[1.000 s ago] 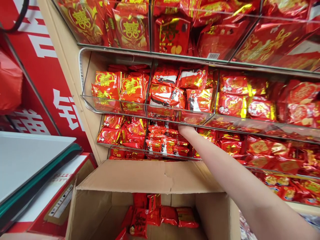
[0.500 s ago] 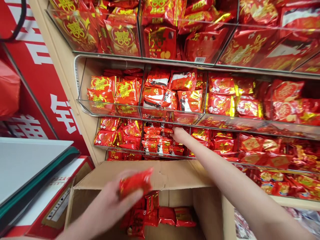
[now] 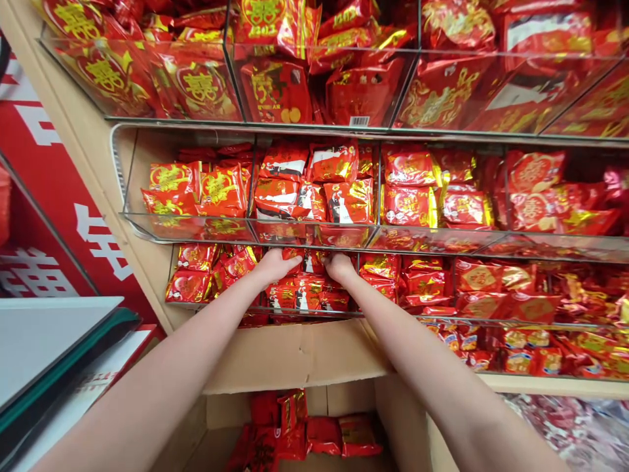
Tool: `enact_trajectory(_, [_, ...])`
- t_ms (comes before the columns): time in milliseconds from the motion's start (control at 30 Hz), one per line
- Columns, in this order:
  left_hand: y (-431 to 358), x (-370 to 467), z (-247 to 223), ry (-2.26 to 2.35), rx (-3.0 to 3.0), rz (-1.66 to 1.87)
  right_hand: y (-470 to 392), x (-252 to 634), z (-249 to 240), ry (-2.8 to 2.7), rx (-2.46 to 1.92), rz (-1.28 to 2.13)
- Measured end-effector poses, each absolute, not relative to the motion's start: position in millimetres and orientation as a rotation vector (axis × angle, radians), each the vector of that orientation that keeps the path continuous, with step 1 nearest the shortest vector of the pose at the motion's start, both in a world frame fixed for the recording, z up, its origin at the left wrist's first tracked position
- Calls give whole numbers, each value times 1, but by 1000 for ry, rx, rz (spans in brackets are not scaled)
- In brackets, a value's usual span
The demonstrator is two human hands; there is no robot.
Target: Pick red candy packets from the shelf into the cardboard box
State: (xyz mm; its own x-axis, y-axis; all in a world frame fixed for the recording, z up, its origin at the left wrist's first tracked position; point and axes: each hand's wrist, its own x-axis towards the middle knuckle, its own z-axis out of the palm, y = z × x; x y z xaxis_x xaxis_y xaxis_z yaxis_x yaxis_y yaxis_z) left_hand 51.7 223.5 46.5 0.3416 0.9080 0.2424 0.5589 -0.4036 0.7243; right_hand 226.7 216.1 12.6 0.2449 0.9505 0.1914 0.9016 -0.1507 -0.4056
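Both arms reach over the cardboard box into a lower shelf compartment of small red packets [image 3: 308, 292] printed with white and black figures. My left hand [image 3: 276, 267] is at the compartment's left side, its thumb pressed against a red packet [image 3: 293, 254] that it grips. At the right side, my right hand [image 3: 339, 266] has its fingers curled in among the packets at the back; its fingertips are partly hidden, and what they hold cannot be made out. Below the arms, several red packets [image 3: 324, 435] lie at the bottom of the open cardboard box [image 3: 299, 351].
A clear shelf lip [image 3: 314, 235] runs just above my hands, with more red packets behind it. Larger red bags [image 3: 201, 82] fill the top shelf. To the left are a grey-white panel [image 3: 54, 334] and the wooden shelf side [image 3: 93, 177].
My left hand has carried a red packet from above the box up into the shelf compartment, beside my right hand. My right hand stays in that compartment. The view has shifted slightly.
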Motion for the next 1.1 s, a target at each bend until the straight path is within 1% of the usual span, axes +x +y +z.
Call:
enact_trajectory(200, [225, 48, 41, 1240, 1969, 802, 210, 226, 10, -1665, -2047, 281])
enact_trajectory(400, [220, 55, 45, 1250, 1964, 718, 195, 217, 10, -1598, -1989, 351])
enact_trajectory(567, [218, 77, 47, 1548, 2064, 708, 195, 215, 11, -1559, -1857, 412])
enact_trajectory(767, [218, 106, 50, 1893, 1981, 616, 193, 226, 14, -1481, -1669, 653])
enact_trajectory(967, [215, 115, 58, 1972, 1994, 541, 185, 229, 19, -1481, -1525, 831])
enact_trajectory(1100, [213, 115, 62, 1985, 2024, 502, 185, 228, 26, -1520, -1548, 797])
